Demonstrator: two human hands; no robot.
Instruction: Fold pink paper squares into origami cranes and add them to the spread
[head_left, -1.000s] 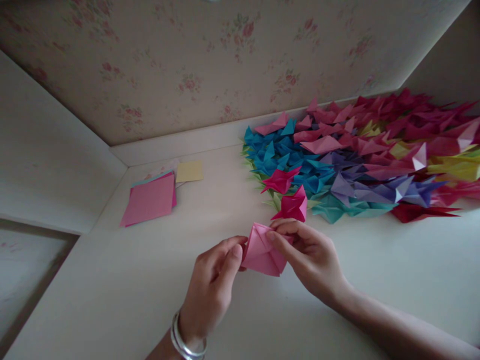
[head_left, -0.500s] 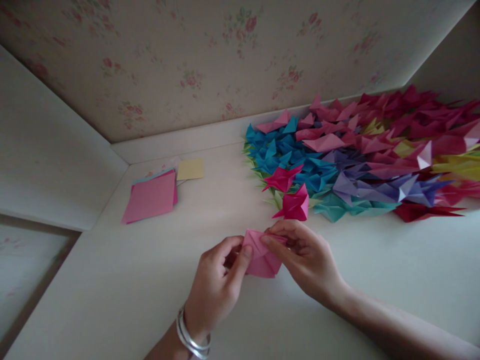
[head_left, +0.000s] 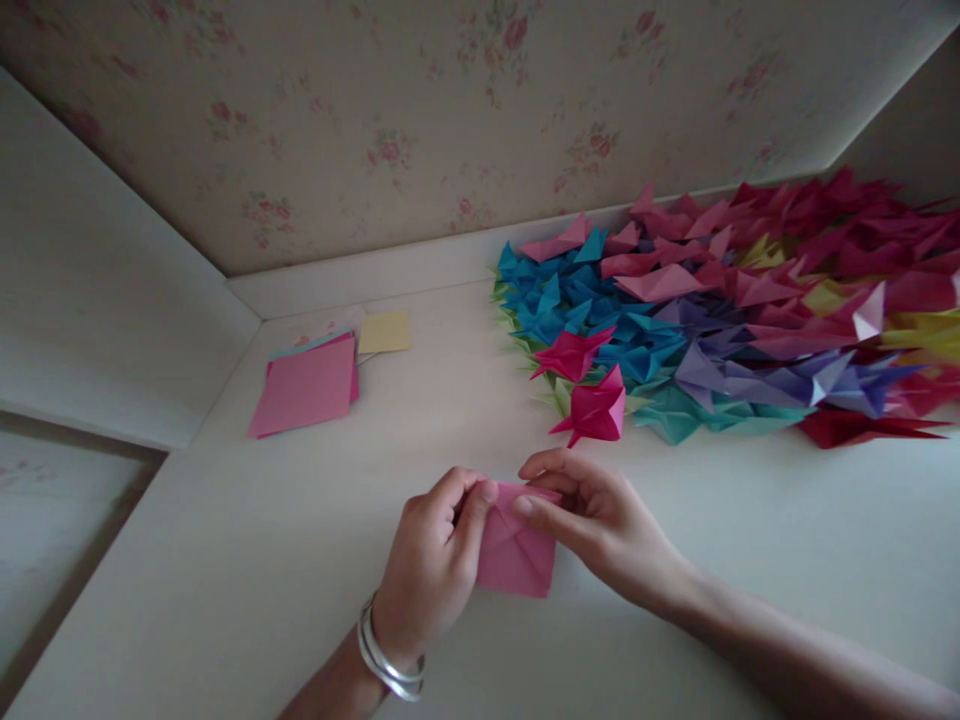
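Observation:
A partly folded pink paper lies low over the white table between both my hands. My left hand, with silver bangles at the wrist, pinches its left edge with thumb and fingers closed. My right hand pinches the top right edge, fingers pressed together. Just beyond my right hand rests a finished magenta folded piece, with another magenta piece behind it.
A large heap of folded paper shapes in blue, purple, pink, red and yellow covers the table's right back. A stack of pink flat sheets and a yellow sheet lie at the back left. Floral wallpaper rises behind.
Both hands have closed in on the pink paper and flattened it lower toward the table; the left fingers moved onto its edge. The view tilted slightly.

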